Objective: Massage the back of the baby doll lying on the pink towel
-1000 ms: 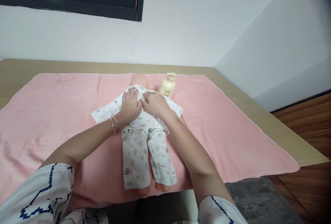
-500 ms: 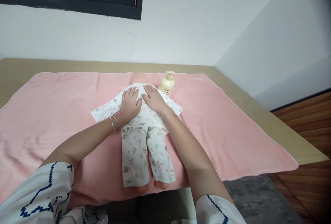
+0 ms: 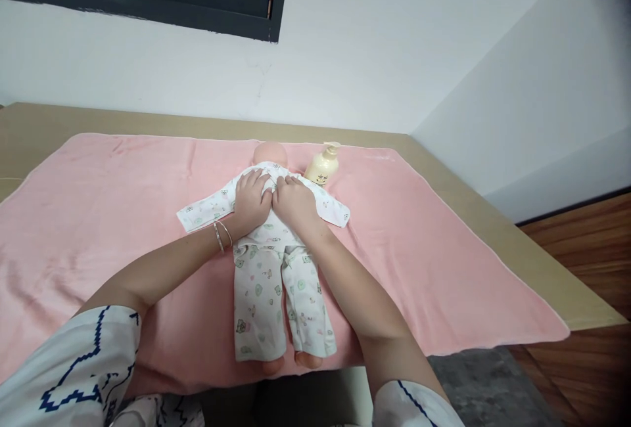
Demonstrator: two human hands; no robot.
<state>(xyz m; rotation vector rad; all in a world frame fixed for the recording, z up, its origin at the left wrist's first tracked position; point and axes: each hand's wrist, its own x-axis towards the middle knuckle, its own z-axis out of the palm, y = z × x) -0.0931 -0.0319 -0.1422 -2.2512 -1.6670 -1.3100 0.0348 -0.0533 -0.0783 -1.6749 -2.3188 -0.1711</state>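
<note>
A baby doll (image 3: 276, 282) in white printed pyjamas lies on a pink towel (image 3: 414, 243), its bare head (image 3: 269, 152) pointing away from me. My left hand (image 3: 251, 200), with two thin bangles on the wrist, rests flat on the doll's upper back. My right hand (image 3: 293, 202) lies flat beside it, thumbs almost touching. Both hands press on the shirt with fingers stretched out, holding nothing. A cream pump bottle (image 3: 323, 165) stands just right of the doll's head.
The towel covers a tan table (image 3: 517, 217) set into a white corner. The table's near edge is at the doll's feet, with grey floor below and wooden flooring at the right. A dark window frame (image 3: 148, 3) is high on the wall.
My hands slid slightly up the doll's back and drew closer together. The view shifted a little; the doll and bottle stayed put.
</note>
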